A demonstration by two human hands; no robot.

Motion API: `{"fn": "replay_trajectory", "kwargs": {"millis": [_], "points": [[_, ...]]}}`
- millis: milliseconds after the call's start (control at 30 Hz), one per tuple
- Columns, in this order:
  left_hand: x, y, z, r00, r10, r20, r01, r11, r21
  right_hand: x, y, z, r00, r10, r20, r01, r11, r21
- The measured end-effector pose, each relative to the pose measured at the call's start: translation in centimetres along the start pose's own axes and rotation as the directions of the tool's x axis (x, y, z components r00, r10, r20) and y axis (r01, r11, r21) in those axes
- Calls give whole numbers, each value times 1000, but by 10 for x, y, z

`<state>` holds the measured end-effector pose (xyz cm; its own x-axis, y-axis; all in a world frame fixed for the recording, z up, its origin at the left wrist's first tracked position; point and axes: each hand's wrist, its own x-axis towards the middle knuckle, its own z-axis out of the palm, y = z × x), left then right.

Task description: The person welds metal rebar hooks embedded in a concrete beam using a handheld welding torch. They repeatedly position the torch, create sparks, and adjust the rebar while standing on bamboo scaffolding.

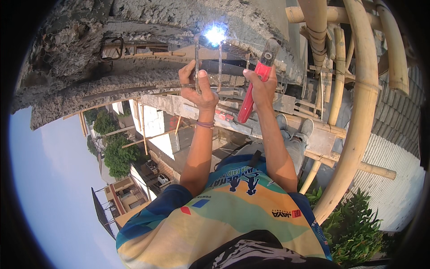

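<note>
My left hand (199, 87) is closed around a bent steel rod (197, 60), its thumb and fingers pointing up. A second upright length of rod (220, 67) stands just right of it; whether the two join is hidden by the hand. At the top of these rods burns a blue-white welding arc (215, 34), throwing sparks and washing out the metal there. Wrapped about the red handle of a welding electrode holder (249, 96) is my right hand (263, 87). The holder's metal jaw (270, 51) tilts up beside the rough concrete; the electrode is hard to make out.
Rough concrete (251, 20) runs across the top. Bamboo scaffold poles (358, 116) rise close on my right. My shoes (307, 127) are on a scaffold board (320, 141). A red object (224, 115) lies below my hands. Houses and trees (118, 152) lie far below.
</note>
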<state>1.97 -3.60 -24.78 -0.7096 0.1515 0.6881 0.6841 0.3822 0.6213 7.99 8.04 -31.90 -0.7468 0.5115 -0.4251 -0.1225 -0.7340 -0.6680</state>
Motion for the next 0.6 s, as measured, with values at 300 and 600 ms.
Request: {"fn": "replay_trajectory", "kwargs": {"millis": [300, 600], "points": [[-1, -1, 1, 1000, 8, -11, -8, 1000, -3, 2, 2, 1, 1000, 18, 4, -18, 1000, 0], [0, 1, 0, 1000, -4, -3, 4, 1000, 18, 2, 1, 2, 1000, 16, 8, -15, 1000, -17]]}}
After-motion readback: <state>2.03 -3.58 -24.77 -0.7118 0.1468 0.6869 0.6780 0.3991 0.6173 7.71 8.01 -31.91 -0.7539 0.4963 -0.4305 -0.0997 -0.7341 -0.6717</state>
